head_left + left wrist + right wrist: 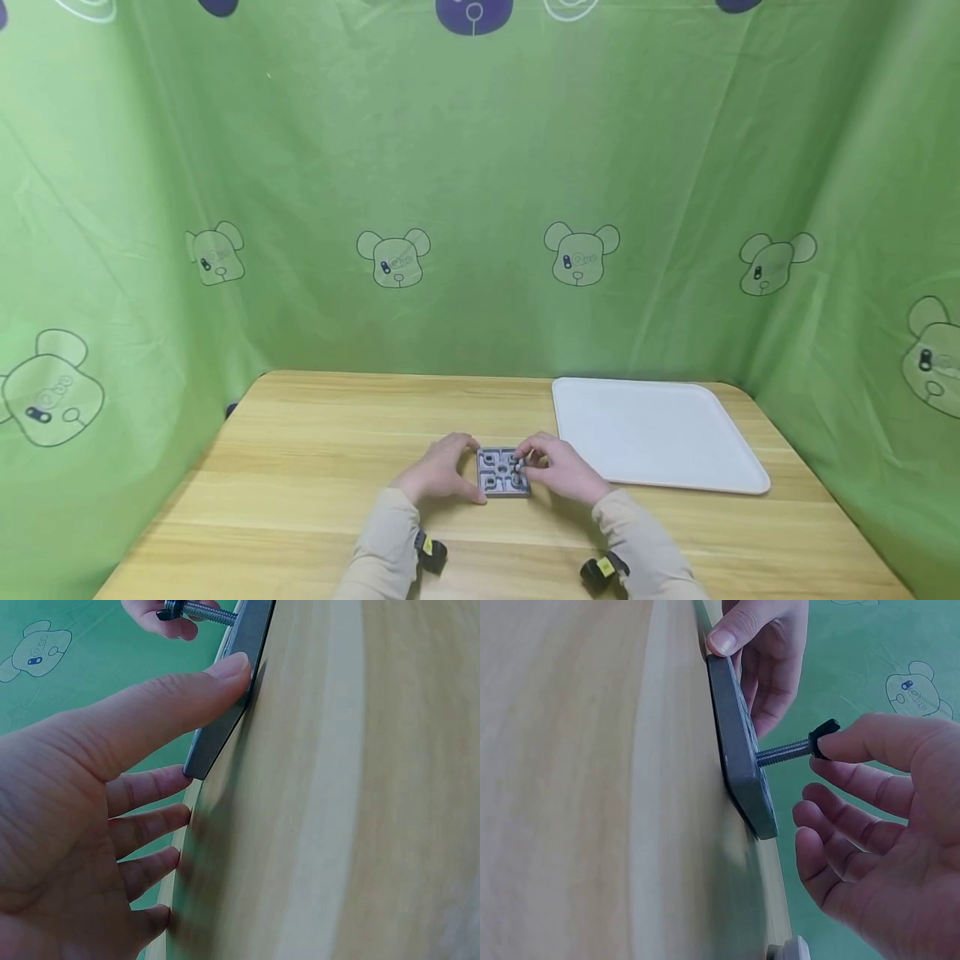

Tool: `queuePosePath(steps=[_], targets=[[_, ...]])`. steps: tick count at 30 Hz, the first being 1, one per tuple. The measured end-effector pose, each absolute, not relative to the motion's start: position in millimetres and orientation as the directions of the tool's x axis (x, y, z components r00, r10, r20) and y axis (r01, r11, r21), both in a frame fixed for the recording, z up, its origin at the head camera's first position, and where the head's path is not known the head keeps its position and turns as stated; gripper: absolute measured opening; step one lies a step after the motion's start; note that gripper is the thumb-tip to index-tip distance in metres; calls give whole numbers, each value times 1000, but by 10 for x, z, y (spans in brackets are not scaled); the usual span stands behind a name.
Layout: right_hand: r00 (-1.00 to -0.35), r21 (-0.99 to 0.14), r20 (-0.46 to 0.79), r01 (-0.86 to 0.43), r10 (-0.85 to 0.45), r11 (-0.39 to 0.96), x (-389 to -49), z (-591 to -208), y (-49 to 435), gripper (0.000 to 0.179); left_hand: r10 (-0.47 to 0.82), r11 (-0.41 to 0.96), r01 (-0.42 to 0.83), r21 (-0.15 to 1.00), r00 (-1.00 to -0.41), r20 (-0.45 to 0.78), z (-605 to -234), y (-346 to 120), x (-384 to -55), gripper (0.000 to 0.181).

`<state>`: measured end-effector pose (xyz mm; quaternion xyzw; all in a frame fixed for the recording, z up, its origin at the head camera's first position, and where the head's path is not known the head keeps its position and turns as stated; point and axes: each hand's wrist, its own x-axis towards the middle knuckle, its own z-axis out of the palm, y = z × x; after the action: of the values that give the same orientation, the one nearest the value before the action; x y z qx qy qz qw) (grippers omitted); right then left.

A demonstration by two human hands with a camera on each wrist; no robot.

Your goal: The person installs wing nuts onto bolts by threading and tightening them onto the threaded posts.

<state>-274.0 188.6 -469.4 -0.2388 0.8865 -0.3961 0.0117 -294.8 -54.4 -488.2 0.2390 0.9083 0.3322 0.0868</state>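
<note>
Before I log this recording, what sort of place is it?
Probably a makeshift recording booth: patterned green cloth hangs around three sides of a wooden table, and two black wrist cameras are being worn.

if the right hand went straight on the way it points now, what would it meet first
Beyond the black-headed screw that it pinches, the right hand would probably meet the grey plate first, judging by the right wrist view; depth makes the exact contact spot hard to tell.

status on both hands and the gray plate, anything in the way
Left hand holds gray plate. Right hand pinches bolt, shaft meeting plate. No obstruction seen; white tray off right.
</note>
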Motion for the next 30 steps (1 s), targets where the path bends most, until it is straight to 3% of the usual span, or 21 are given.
queuePosePath(steps=[30], targets=[[-919, -709, 137, -352, -371, 611, -2710, -4696, 1788, 14, 488, 667, 368, 648, -873, -7, -4842, -540, -2917, 83]])
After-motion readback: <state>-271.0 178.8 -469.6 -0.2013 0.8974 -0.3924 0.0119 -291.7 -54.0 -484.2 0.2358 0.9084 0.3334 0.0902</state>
